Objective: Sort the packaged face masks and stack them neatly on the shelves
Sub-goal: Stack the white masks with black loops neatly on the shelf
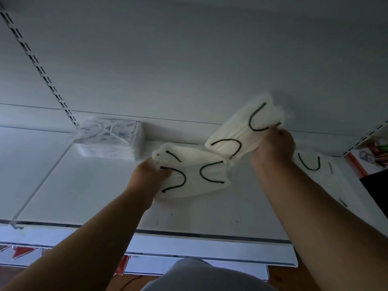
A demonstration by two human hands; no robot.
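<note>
My left hand (150,175) grips the left end of a cream pack of face masks with black ear loops (201,181), which lies low over the white shelf (84,185). My right hand (273,148) holds a second cream pack with black loops (237,131), tilted up above the shelf near the back panel. Another white pack with black loops (315,164) lies on the shelf to the right, partly hidden by my right forearm. A stack of patterned white-and-grey mask packs (113,141) sits at the shelf's back left.
A slotted upright rail (39,68) runs up the back panel (189,59) at left. A clear shelf divider (42,181) borders the left side. Colourful goods (375,152) sit on the neighbouring shelf at far right. A lower shelf edge (210,255) runs below.
</note>
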